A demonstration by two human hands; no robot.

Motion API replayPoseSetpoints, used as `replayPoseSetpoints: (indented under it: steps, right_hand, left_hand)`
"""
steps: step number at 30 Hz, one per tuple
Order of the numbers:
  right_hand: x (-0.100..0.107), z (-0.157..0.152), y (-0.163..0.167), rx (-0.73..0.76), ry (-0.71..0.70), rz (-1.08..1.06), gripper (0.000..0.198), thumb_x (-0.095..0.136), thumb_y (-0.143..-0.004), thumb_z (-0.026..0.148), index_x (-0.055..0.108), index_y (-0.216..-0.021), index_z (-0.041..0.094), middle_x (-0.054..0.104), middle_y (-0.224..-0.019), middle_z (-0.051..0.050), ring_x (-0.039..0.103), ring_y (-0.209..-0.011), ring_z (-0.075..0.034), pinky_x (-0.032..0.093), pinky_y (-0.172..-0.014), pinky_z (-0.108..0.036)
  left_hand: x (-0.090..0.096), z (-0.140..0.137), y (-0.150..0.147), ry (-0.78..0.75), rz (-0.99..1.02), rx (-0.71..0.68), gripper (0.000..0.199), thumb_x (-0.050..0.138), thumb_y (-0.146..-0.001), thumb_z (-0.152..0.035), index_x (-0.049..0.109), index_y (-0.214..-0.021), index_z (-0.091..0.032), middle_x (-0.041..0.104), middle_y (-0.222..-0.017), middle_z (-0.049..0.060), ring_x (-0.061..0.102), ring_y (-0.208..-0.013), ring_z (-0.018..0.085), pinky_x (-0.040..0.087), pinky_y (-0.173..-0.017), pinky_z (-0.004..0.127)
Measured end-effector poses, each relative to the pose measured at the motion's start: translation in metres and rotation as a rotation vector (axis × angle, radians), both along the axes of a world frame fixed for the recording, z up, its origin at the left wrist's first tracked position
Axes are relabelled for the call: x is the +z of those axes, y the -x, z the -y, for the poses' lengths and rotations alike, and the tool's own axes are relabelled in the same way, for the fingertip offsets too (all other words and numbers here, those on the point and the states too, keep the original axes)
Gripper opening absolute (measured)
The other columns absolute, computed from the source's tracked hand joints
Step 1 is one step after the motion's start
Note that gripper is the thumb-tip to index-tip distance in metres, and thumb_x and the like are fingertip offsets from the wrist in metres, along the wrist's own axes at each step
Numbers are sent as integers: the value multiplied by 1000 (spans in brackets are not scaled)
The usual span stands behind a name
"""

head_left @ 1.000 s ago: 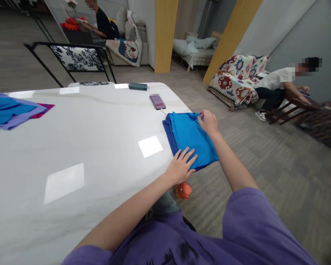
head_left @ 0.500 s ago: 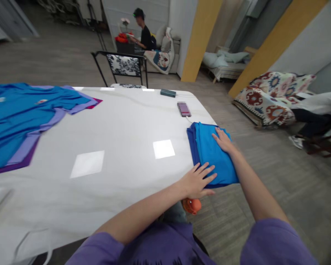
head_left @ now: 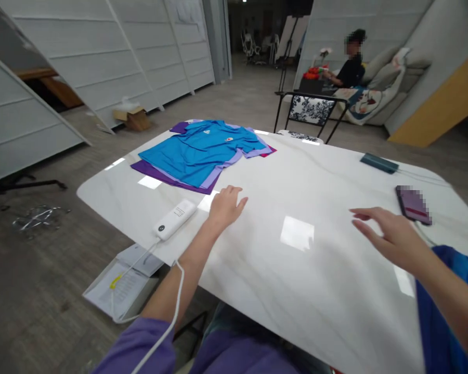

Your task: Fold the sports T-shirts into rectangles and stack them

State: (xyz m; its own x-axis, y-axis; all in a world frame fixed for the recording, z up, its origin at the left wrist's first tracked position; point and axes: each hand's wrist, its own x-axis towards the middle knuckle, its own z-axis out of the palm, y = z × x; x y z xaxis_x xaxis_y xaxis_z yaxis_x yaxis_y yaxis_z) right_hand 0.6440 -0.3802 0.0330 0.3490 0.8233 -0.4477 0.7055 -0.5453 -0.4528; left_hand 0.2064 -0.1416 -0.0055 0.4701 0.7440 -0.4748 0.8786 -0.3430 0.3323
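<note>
My left hand [head_left: 226,205] is over the table just in front of a spread blue T-shirt [head_left: 195,150], its fingers apart and holding nothing. That shirt lies on top of lilac and purple garments [head_left: 167,179], whose edges stick out beneath it. On the right, my right hand [head_left: 390,234] hovers above the white table [head_left: 327,291] with thumb and fingers apart and nothing in them. Behind its wrist, folded blue clothes [head_left: 440,311] lie at the table's right side, partly hidden by my forearm and cut off by the frame.
A white power bank [head_left: 175,219] with a cable lies left of my left forearm. A phone [head_left: 413,205] and a dark green case [head_left: 379,162] are at the right. A chair [head_left: 312,111] stands behind the table, and a person [head_left: 351,65] sits farther back.
Both hands have left the folded blue clothes and moved left over the table. The view has swung left, bringing the whole spread T-shirt and the power bank into sight.
</note>
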Motion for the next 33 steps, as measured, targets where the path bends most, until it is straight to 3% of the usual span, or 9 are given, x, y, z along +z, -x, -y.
replayPoseSetpoints:
  steps: [3, 6, 9, 12, 18, 21, 24, 28, 33]
  right_hand:
    - [-53, -82, 72, 292, 70, -178, 45, 58, -102, 80, 81, -126, 51, 85, -127, -9, 83, -98, -41, 58, -107, -76]
    - [-127, -155, 123, 387, 71, -247, 45, 55, -107, 72, 81, -125, 41, 84, -126, -7, 83, -105, -37, 63, -102, -64]
    - [-204, -227, 165, 402, 35, -289, 41, 57, -109, 60, 79, -123, 29, 81, -129, -11, 81, -104, -33, 65, -101, -54]
    - [-268, -296, 199, 360, -34, -274, 38, 59, -109, 50, 78, -126, 23, 73, -144, -16, 80, -102, -30, 65, -109, -54]
    - [-348, -387, 227, 309, -111, -165, 44, 57, -111, 42, 78, -146, 24, 56, -172, -15, 63, -152, -39, 53, -131, -60]
    - [-370, -406, 227, 343, -83, -166, 44, 54, -110, 37, 81, -140, 18, 67, -160, -18, 63, -151, -40, 50, -133, -60]
    - [-377, -413, 225, 328, -115, -154, 44, 53, -107, 33, 81, -135, 13, 72, -151, -22, 65, -146, -40, 49, -134, -57]
    - [-363, -417, 214, 217, -188, -123, 42, 52, -107, 32, 77, -135, 12, 71, -146, -24, 68, -138, -37, 51, -132, -55]
    - [-331, -416, 187, 112, -199, -40, 34, 62, -104, 35, 76, -127, 14, 69, -142, -24, 69, -129, -39, 56, -125, -57]
  left_hand:
    - [-26, -39, 55, -39, -119, 152, 33, 53, -117, -33, 73, -140, -20, 76, -141, 16, 72, -132, 33, 58, -113, 48]
    - [-48, -64, 93, -66, -219, 265, 32, 51, -116, -29, 74, -137, -21, 75, -139, 17, 72, -130, 34, 58, -111, 49]
    - [-68, -77, 112, -89, -272, 334, 35, 54, -113, -28, 73, -142, -21, 73, -144, 17, 69, -133, 36, 57, -113, 50]
    - [-82, -83, 121, -121, -291, 379, 43, 57, -112, -30, 68, -153, -21, 69, -149, 18, 64, -140, 40, 57, -115, 54]
    - [-88, -87, 128, -109, -326, 439, 34, 63, -110, -29, 75, -142, -26, 70, -146, 16, 69, -132, 40, 57, -110, 57]
    - [-86, -89, 128, -108, -325, 462, 23, 65, -111, -29, 77, -131, -27, 73, -141, 14, 72, -128, 37, 56, -107, 54]
    - [-83, -91, 126, -127, -307, 461, 17, 63, -112, -28, 78, -121, -26, 76, -134, 11, 74, -122, 36, 54, -106, 53]
    - [-75, -93, 119, -240, -234, 462, 23, 56, -116, -30, 76, -127, -25, 78, -132, 12, 72, -124, 36, 51, -105, 52]
    - [-53, -91, 97, -364, -115, 392, 31, 47, -120, -36, 73, -132, -24, 78, -133, 14, 65, -129, 39, 46, -107, 55]
